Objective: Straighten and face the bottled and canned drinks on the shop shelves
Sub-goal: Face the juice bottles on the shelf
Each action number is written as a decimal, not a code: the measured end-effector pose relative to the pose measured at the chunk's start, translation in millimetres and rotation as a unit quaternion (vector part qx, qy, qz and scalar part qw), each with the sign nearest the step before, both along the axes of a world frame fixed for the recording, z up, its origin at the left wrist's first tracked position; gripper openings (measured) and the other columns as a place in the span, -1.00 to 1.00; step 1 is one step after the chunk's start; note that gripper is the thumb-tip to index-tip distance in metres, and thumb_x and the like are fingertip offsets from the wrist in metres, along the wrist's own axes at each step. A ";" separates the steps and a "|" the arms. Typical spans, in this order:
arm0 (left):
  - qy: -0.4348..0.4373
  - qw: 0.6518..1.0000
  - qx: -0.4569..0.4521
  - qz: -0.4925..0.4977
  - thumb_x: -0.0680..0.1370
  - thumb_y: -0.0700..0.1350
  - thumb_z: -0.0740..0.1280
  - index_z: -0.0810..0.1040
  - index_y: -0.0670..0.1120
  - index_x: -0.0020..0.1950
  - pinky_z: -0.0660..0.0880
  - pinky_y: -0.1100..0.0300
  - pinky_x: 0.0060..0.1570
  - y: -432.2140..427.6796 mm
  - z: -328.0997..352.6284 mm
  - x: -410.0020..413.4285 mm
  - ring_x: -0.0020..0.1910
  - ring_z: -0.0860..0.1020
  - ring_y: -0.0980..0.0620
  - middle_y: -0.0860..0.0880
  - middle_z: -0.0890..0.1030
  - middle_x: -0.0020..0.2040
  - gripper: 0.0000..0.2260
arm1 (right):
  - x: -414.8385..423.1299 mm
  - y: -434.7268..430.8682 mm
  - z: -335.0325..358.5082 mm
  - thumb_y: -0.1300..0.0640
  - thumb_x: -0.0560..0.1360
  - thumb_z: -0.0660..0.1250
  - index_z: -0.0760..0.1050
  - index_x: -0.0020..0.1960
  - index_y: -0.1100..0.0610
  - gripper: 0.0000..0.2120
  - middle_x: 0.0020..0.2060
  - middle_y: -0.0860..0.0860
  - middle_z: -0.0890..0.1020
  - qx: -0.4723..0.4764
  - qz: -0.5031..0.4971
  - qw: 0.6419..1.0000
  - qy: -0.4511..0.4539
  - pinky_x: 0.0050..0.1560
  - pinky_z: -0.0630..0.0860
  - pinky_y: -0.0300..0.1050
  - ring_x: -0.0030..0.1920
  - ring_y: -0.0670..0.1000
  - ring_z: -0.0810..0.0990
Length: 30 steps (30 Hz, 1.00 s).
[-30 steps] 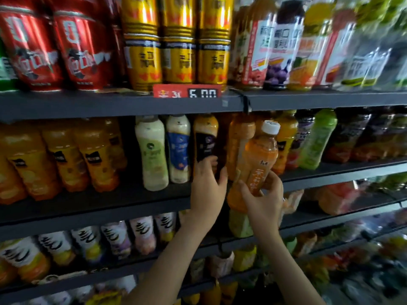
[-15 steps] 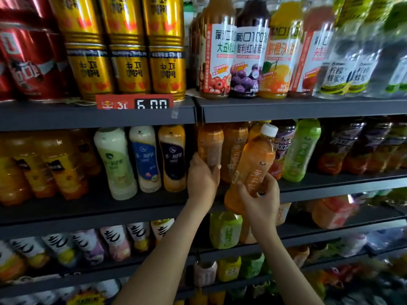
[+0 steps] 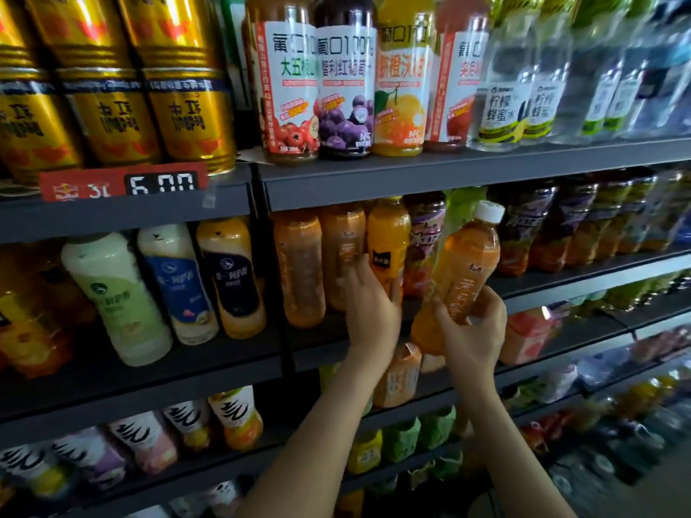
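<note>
One tilted bottle (image 3: 463,267) held in right fingers (image 3: 445,314), one shelved bottle (image 3: 342,237) under left fingers (image 3: 353,265) (grip unclear).

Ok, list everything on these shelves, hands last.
gold cans: three in front, gold, top shelf left.
price tag: one, red, shelf edge below cans.
juice bottles: four, white labels, top shelf centre.
water bottles: several, clear, top shelf right.
creamy bottles: three, pale, middle shelf left.
yellow-orange bottle: one, middle shelf centre.
script-label bottles: several, mixed colours, lower shelf.
held bottle: one, orange, white cap, off the shelf.
left hand: grips yellow-orange bottle.
right hand: grips held bottle.
</note>
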<state>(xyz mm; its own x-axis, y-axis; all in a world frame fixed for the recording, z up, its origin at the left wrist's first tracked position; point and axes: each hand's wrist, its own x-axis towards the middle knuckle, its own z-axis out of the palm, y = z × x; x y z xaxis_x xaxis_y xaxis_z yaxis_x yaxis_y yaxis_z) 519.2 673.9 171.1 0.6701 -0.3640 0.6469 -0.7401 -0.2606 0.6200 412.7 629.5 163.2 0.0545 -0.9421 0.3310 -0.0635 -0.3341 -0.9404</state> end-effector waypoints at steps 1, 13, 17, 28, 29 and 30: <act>0.013 1.000 0.012 0.011 0.54 0.03 0.34 0.35 -0.25 0.37 0.46 0.02 0.20 -7.4 -1.1 -3.5 0.25 0.45 -0.17 -0.23 0.45 0.27 -0.48 | -3.9 -5.7 0.3 0.09 0.38 0.50 0.37 0.28 0.13 -0.46 0.12 -0.02 0.39 -0.003 0.003 1.000 -0.001 -0.06 0.39 -0.49 -0.06 -0.30 0.37; 0.170 0.975 0.004 0.145 0.46 0.02 0.42 0.29 -0.24 0.38 0.34 0.04 0.28 -56.6 11.3 -22.6 0.30 0.34 -0.18 -0.22 0.37 0.31 -0.38 | -35.8 -48.7 -0.4 0.09 0.36 0.51 0.35 0.26 0.04 -0.46 0.11 -0.07 0.39 0.001 0.128 0.992 0.000 0.06 0.46 -0.30 0.06 -0.20 0.45; 0.122 0.983 -0.029 0.135 0.37 0.02 0.50 0.41 -0.26 0.28 0.44 0.03 0.14 -34.3 4.7 -32.7 0.17 0.45 -0.20 -0.23 0.47 0.17 -0.39 | -34.1 -46.5 -3.0 0.11 0.38 0.51 0.34 0.33 0.09 -0.41 0.11 -0.11 0.39 0.005 0.155 0.988 -0.013 0.14 0.49 -0.19 0.10 -0.19 0.45; 0.109 0.978 -0.028 0.178 0.38 0.06 0.48 0.43 -0.18 0.31 0.42 0.16 0.04 57.9 6.0 -16.8 0.12 0.50 -0.12 -0.14 0.47 0.13 -0.40 | 25.0 -25.8 3.4 0.01 0.43 0.44 0.25 0.45 0.10 -0.33 0.31 -0.01 0.39 -0.044 0.210 0.975 0.050 0.27 0.43 -0.03 0.28 -0.02 0.40; 0.114 0.977 -0.027 0.180 0.39 0.07 0.48 0.43 -0.17 0.31 0.42 0.16 0.03 61.0 5.7 -14.4 0.12 0.50 -0.11 -0.14 0.47 0.12 -0.41 | 31.1 -24.7 4.2 0.01 0.44 0.44 0.24 0.45 0.11 -0.32 0.31 0.01 0.39 -0.059 0.209 0.974 0.063 0.27 0.41 -0.05 0.30 0.00 0.39; 0.118 0.976 -0.027 0.182 0.39 0.07 0.48 0.43 -0.16 0.31 0.42 0.18 0.01 63.7 5.4 -12.6 0.11 0.50 -0.10 -0.13 0.48 0.12 -0.41 | 36.6 -24.4 4.9 0.02 0.44 0.43 0.23 0.45 0.13 -0.32 0.32 0.04 0.39 -0.076 0.210 0.972 0.075 0.24 0.39 -0.10 0.30 0.02 0.38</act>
<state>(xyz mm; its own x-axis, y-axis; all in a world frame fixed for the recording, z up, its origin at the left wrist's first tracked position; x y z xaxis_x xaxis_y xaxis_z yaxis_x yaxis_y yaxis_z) 506.6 737.6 176.5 0.8809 -0.0443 0.4712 -0.4402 -0.4424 0.7814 449.3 605.0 168.0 0.4826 -0.7665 0.4238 -0.0237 -0.4951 -0.8685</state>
